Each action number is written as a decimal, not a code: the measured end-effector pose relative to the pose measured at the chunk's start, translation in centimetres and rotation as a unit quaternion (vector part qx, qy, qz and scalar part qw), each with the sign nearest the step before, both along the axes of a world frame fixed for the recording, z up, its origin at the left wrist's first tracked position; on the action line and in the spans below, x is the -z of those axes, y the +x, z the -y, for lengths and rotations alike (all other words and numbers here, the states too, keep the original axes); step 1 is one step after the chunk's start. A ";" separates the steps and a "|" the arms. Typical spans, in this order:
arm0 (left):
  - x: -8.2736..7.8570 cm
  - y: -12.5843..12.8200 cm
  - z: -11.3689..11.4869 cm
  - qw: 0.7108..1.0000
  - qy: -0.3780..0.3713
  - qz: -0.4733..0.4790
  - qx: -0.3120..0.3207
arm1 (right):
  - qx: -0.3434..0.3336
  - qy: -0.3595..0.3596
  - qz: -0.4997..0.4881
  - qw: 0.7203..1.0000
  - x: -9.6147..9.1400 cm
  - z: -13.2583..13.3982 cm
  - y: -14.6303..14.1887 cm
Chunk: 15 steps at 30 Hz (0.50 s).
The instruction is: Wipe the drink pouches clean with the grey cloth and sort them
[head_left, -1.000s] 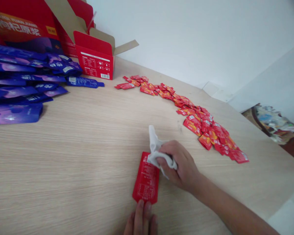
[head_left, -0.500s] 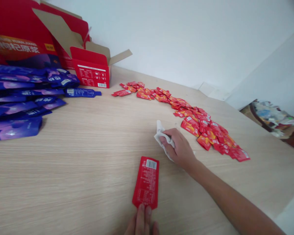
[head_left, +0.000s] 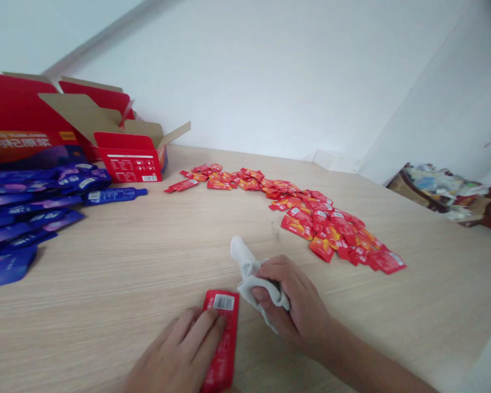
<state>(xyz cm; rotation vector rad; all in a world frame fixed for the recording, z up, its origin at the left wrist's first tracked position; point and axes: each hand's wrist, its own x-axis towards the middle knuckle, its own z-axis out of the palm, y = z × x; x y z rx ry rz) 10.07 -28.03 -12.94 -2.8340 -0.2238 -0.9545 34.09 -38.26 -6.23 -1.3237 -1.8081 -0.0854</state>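
A red pouch (head_left: pixel 226 349) with a white barcode label at its top end lies printed side up near the table's front edge. Across its left side curl the fingers of my left hand (head_left: pixel 180 349), holding it; the lower end runs out of view. Just to the right, my right hand (head_left: pixel 294 305) is closed round a crumpled white cloth (head_left: pixel 245 267), whose rounded tip sticks out toward the far left. The cloth is close to the pouch's upper right corner; whether they touch I cannot tell.
Red-and-orange pouches (head_left: pixel 331 229) lie in a long curved heap beyond my right hand. Blue-purple pouches (head_left: pixel 28 207) are piled at the left. Behind them stand a small open red box (head_left: pixel 126 158) and larger red boxes (head_left: pixel 16 103). A filled bin (head_left: pixel 429 191) sits past the table's right edge.
My left hand has slid up over the red pouch from its lower end. My right hand has brought the cloth nearer and closer to the pouch. The view has tilted up.
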 end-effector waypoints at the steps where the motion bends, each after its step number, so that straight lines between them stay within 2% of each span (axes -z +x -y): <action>1: -0.3 0.4 0.1 1.000 -0.003 -0.003 0.001 | -0.005 0.009 -0.002 1.000 -0.3 0.3 0.0; 3: -1.2 1.5 0.5 0.999 -0.025 -0.027 -0.007 | -0.018 0.032 0.002 0.999 -0.9 0.8 0.0; 9: -3.1 4.0 0.8 0.980 -0.173 -0.088 -0.044 | -0.044 0.077 0.011 0.996 -2.1 1.3 0.5; 15: -3.5 3.0 -0.4 0.972 -0.169 -0.144 -0.069 | -0.041 0.092 0.010 0.995 -1.1 0.3 0.8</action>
